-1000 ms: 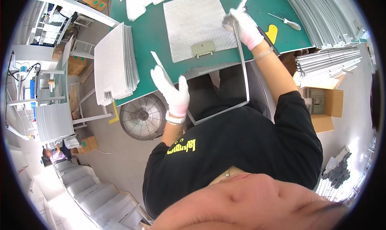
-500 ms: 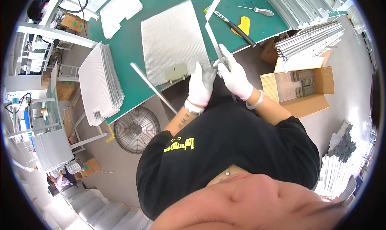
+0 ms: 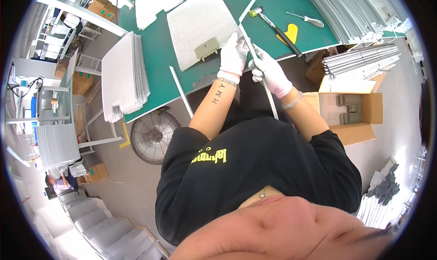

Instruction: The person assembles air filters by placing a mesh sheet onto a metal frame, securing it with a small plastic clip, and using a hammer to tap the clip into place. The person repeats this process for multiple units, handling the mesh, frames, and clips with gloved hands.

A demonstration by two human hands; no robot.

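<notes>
A thin white metal strip (image 3: pixel 270 98), bent at an angle near the sheet's right side, runs from the bench toward my body. My right hand (image 3: pixel 271 74), in a white glove, has its fingers closed round the strip. Just left of it, my gloved left hand (image 3: pixel 234 56) pinches the strip below the bend; its fingertips are partly hidden. Beyond the left hand a pale mesh sheet (image 3: pixel 200 21) lies flat on the green bench (image 3: pixel 159 55). A grey-beige plastic piece (image 3: pixel 207 49) with small prongs sits at the sheet's near edge.
Another strip (image 3: pixel 182 92) juts over the bench edge. To the right lie a hammer (image 3: pixel 280 35), a yellow scraper (image 3: pixel 291 31) and a screwdriver (image 3: pixel 313 20). Stacked mesh sheets (image 3: pixel 122 78) stand left, above a floor fan (image 3: pixel 155 136). An open carton (image 3: pixel 357 132) sits right.
My right hand has closed its fingers round the strip, where they were straighter before. My left hand has come up to the strip near the bend. The whole view has shifted a little.
</notes>
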